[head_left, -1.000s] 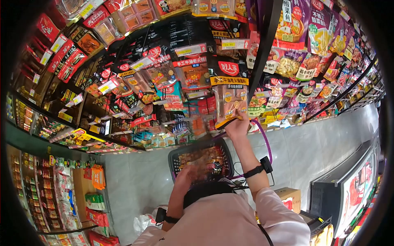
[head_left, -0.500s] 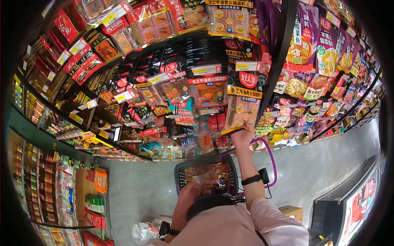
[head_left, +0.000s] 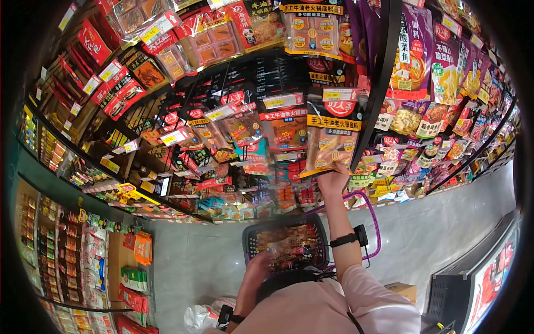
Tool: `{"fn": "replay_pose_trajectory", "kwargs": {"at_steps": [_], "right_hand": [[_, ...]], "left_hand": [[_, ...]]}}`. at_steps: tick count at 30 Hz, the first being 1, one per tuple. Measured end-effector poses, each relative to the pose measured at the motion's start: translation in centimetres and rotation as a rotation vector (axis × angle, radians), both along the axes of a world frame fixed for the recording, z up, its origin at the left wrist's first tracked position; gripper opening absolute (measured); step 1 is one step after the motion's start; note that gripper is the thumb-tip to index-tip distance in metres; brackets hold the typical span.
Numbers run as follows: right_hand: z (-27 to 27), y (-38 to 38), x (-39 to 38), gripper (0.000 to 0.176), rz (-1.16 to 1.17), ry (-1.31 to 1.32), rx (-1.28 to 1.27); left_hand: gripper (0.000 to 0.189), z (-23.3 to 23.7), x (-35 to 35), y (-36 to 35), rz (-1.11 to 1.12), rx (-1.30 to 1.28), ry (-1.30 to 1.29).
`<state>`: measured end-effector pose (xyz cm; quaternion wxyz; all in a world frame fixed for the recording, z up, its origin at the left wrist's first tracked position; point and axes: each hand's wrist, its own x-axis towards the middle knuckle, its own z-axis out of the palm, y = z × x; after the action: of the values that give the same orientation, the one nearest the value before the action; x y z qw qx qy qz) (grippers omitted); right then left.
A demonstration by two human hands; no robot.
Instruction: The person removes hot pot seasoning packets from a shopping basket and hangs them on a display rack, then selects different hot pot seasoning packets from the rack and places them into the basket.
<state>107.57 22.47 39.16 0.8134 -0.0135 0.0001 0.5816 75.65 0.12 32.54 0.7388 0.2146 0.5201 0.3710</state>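
Note:
My right hand (head_left: pixel 334 179) reaches up and forward to the shelf. Its fingers are closed on the lower edge of a hot pot base packet (head_left: pixel 332 146), black and yellow with a clear window. That packet hangs upright behind a price tag, at the front of its row. My left hand (head_left: pixel 259 268) is low, by the near left side of a dark shopping basket (head_left: pixel 252 240). Its fingers are blurred, and I cannot make out whether they hold anything. Several shiny packets (head_left: pixel 295 242) lie inside the basket.
Hanging seasoning packets (head_left: pixel 283 131) fill the rack ahead; purple packets (head_left: pixel 410 53) hang past a black upright (head_left: pixel 378 78). The basket's purple handle (head_left: pixel 376 222) leans right. A white plastic bag (head_left: pixel 199 318), a cardboard box (head_left: pixel 401 290) and a dark display case (head_left: pixel 445 292) stand behind.
The view has shifted slightly, so the shelf and basket sit a little differently in frame. My right hand keeps its hold on the packet, which now hangs straighter. My left hand stays near the basket.

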Motion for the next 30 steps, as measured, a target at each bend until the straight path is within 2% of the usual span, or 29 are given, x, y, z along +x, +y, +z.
{"fn": "replay_pose_trajectory", "kwargs": {"at_steps": [4,7,13,20,30], "right_hand": [[-0.4,0.6,0.3,0.048,-0.034,0.035,-0.003],[-0.3,0.9,0.5,0.053,-0.022,0.023,-0.026],[-0.3,0.7,1.0,0.059,-0.002,-0.03,0.103],[0.6,0.3,0.5,0.054,0.021,-0.057,0.142],[0.3,3.3,1.3,0.053,-0.046,0.016,0.069]], "left_hand": [[0.04,-0.4,0.0,-0.1,0.0,-0.004,0.007],[0.039,-0.3,0.0,0.0,-0.007,0.004,0.012],[0.036,-1.4,-0.5,0.0,0.004,-0.01,-0.001],[0.034,0.0,0.0,0.1,0.036,-0.043,0.019],[0.034,-2.4,-0.9,0.2,0.067,-0.034,0.006]]}}
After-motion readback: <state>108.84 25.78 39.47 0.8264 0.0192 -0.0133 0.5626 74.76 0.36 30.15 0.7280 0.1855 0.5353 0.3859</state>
